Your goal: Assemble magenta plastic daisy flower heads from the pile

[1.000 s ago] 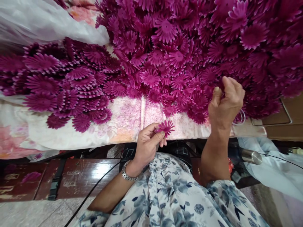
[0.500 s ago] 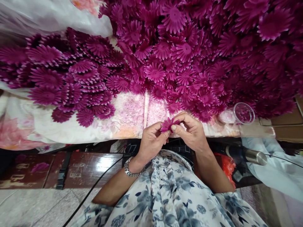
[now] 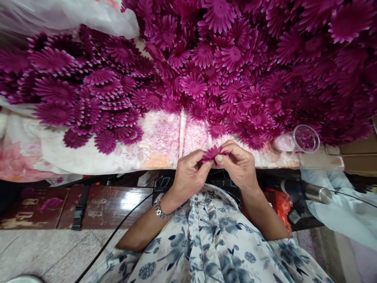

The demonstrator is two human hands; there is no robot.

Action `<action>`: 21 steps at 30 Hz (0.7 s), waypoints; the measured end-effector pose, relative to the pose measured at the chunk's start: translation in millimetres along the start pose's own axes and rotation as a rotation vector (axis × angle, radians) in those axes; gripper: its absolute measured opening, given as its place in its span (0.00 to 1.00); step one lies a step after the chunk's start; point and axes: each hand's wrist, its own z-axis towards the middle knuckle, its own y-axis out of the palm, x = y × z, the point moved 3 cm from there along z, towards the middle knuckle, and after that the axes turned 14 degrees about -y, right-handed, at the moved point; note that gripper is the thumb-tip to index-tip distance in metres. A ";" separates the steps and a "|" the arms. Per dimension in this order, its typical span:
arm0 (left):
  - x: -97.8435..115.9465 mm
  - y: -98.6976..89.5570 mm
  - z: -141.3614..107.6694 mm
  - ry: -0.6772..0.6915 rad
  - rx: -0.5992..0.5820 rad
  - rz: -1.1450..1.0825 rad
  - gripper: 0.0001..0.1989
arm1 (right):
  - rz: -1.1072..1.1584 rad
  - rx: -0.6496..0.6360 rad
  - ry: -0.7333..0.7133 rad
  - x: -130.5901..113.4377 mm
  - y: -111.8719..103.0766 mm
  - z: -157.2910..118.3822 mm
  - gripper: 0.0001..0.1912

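Note:
A small magenta artificial flower head [image 3: 213, 154] is held between my two hands, just over the table's front edge. My left hand [image 3: 191, 171] pinches its left side between thumb and fingers. On the other side my right hand [image 3: 239, 165] grips the petals, its thumb pressed against the front of the flower. Fingers cover part of the flower's underside. Right beyond my hands lies a large heap of the same magenta flowers [image 3: 194, 85], loose and overlapping. A second group, stacked in layered piles [image 3: 59, 90], lies to the left.
A clear plastic cup [image 3: 306, 138] lies tipped at the table's right front, by the heap. White plastic sheeting [image 3: 73, 19] covers the back left. A flowered cloth [image 3: 44, 153] drapes the table edge. Below are a dark red bench [image 3: 108, 204] and a metal-ended flask [image 3: 318, 194].
Both hands stay on the flower, which has tilted slightly between the fingers. The whole view has shifted a little, with the heap appearing slightly higher.

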 end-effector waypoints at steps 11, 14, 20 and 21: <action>-11.3 -0.2 -1.1 -0.153 -0.196 -0.415 0.10 | -0.371 -0.014 -0.200 1.8 2.6 -5.2 0.15; -14.4 4.0 -0.5 -0.165 -0.167 -0.441 0.09 | -0.479 -0.015 -0.242 2.3 5.4 -4.6 0.15; -19.7 7.7 1.6 -0.224 -0.099 -0.507 0.10 | -0.603 -0.024 -0.287 0.7 7.9 -6.1 0.03; -19.9 7.8 1.4 -0.237 -0.107 -0.522 0.10 | -0.611 -0.006 -0.339 -1.1 7.6 -6.2 0.07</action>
